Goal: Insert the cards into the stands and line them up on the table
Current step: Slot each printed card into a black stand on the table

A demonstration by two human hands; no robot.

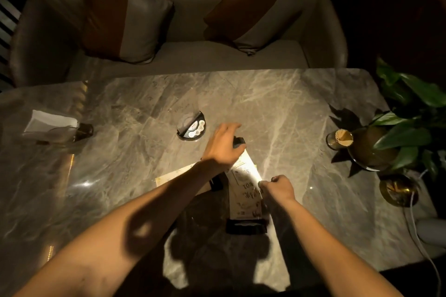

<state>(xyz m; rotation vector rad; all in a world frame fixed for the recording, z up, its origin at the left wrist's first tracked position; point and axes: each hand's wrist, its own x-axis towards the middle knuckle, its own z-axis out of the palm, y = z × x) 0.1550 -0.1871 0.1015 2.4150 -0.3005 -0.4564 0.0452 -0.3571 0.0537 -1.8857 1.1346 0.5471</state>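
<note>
On the left of the marble bench (120, 108) a napkin holder (55, 126) is seen, and a round stand with a clear card (190, 125) is set further right, near the middle. A small black stand (239, 142) is gripped by the curled fingers of the left hand (223, 143), with a flat card (178, 176) lying under that arm. A lit card (246, 183) is pinched at its edge by the closed fingers of the right hand (280, 188), just above another black stand (246, 226) near the bench's close edge.
</note>
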